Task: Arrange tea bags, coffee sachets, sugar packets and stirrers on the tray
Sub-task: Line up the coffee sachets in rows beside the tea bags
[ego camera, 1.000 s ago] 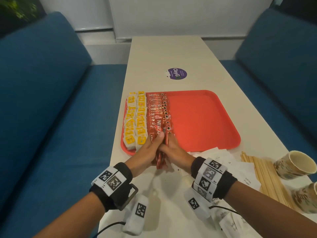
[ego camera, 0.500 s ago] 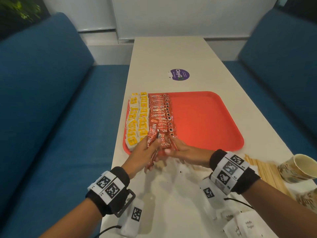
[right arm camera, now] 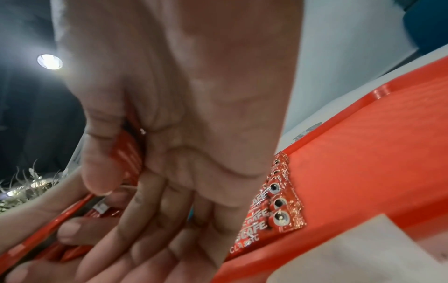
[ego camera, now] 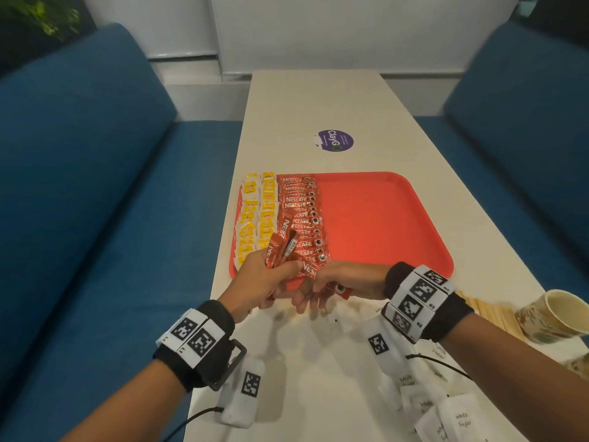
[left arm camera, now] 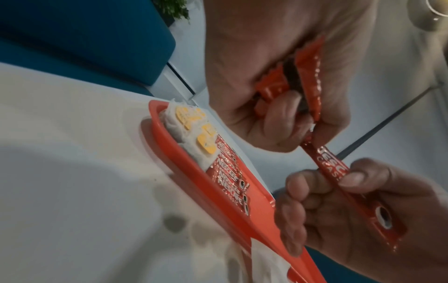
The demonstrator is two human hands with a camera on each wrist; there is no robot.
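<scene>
Both hands on red coffee sachets at the near edge of the tray.

Nearest, white paper sugar packets [ego camera: 459, 419] printed "White Sugar" lie loose on the white bench [ego camera: 318, 378] at near right; pale wooden stirrers [ego camera: 487, 311] and a patterned paper cup [ego camera: 554, 317] lie on their side further right (cup mouth faces the camera). Left hand [ego camera: 258, 282] is curled round a small bunch of red foil Nescafe coffee sachets [ego camera: 280, 253] fanned upward; right hand [ego camera: 338, 282] pinches one single red sachet [left arm camera: 334, 168] between thumb and fingers, its other end at the left hand. Beyond, the red plastic tray [ego camera: 382, 224] holds a column of overlapping red coffee sachets [ego camera: 302, 218], with two columns of yellow-tagged white tea bags [ego camera: 258, 215] just left of it. Right part of the tray is bare. Far: round purple sticker [ego camera: 335, 141] on the bench.
</scene>
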